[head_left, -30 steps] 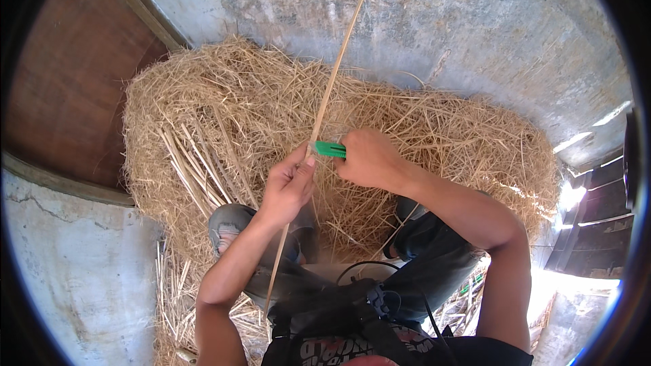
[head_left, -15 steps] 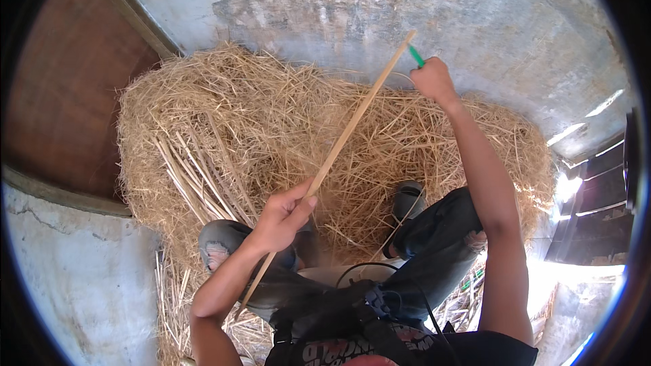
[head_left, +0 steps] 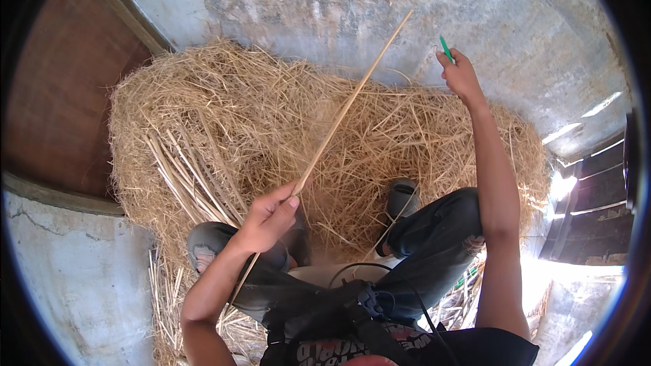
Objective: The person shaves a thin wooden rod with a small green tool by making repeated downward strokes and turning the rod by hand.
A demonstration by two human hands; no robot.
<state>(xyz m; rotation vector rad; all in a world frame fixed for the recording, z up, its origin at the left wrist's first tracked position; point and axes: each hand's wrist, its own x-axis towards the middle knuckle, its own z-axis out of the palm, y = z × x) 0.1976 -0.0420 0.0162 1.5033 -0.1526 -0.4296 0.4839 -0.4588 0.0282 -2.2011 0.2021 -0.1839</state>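
A long, pale bamboo strip (head_left: 351, 98) slants up and away from my left hand (head_left: 266, 220), which grips it near its lower part. Its thin tail runs back under my left forearm beside my knee. Out to the far right, my right hand (head_left: 462, 76) is closed around a slim green tool (head_left: 445, 47) with a pointed tip; the rest of it is hidden in the fist. That tool is apart from the strip's far end.
Straw shavings (head_left: 271, 115) heap up ahead of me against a grey wall (head_left: 325, 0). Several cut strips (head_left: 193, 179) lie on the heap at left. A brown panel (head_left: 68, 88) stands far left. My knees and sandalled foot (head_left: 403, 200) are close below my hands.
My right hand with the green tool has moved right and slightly away, off the strip's end. The strip has turned, now showing a narrower side, and my left hand has shifted slightly left.
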